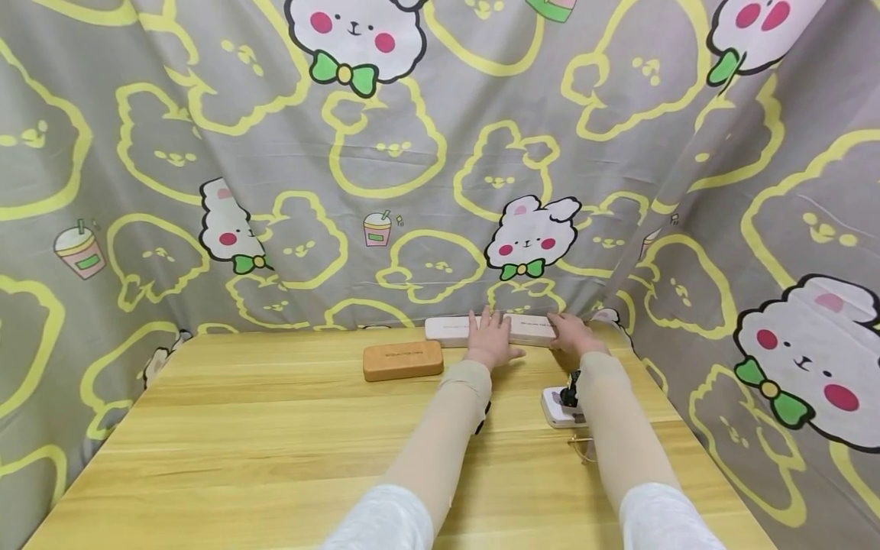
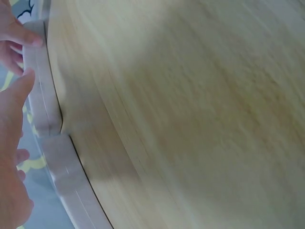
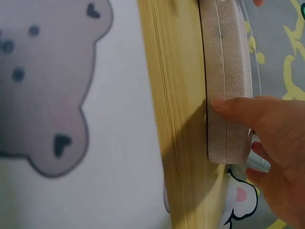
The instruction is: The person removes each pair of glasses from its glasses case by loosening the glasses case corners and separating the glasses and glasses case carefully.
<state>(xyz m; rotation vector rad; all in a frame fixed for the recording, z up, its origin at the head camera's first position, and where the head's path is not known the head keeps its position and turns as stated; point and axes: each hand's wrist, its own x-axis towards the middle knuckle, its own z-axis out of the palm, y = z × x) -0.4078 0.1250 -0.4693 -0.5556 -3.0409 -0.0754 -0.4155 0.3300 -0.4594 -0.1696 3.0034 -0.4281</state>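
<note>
Two pale pinkish glasses cases stand end to end along the table's back edge. My left hand (image 1: 490, 340) reaches over the place where they meet, fingers spread and fairly straight. In the left wrist view, its thumb points towards the right-hand pale case (image 2: 45, 95), while the left-hand pale case (image 2: 76, 186) lies below. My right hand (image 3: 276, 129) grips the right-hand case near its outer end, thumb on the front face and other fingers behind. A brown glasses case (image 1: 403, 361) sits in front and to the left, untouched.
A white box (image 1: 554, 412) with a bear print lies partly under my right forearm. Thin-framed glasses (image 1: 584, 449) rest just in front of it, partly hidden. A patterned grey curtain (image 1: 426, 229) hangs behind the wooden table (image 1: 241, 443) and along its sides.
</note>
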